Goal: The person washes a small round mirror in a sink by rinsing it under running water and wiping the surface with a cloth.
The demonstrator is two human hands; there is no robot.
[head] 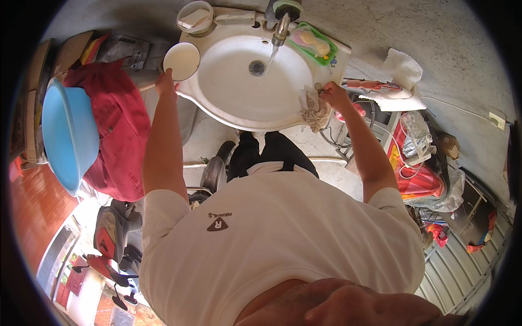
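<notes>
My left hand [165,84] grips a white enamel cup [182,61] with a dark rim at the left end of the basin. From above, the cup's pale inside shows, and my thumb lies on its near rim. My right hand [335,97] pinches a small ring-shaped metal object [319,87] at the basin's right edge. A crumpled beige rag [315,112] hangs over the edge just below my fingers. Water runs from the faucet [280,33] into the white washbasin [228,100], landing beside the drain [257,68].
A green tray [326,59] with wrapped soap-like pieces sits right of the faucet. A round plastic tub [195,27] stands at the back left. Left are a blue basin [67,134] and red cloth [118,138]. White paper [401,77] and a cable [452,106] are right.
</notes>
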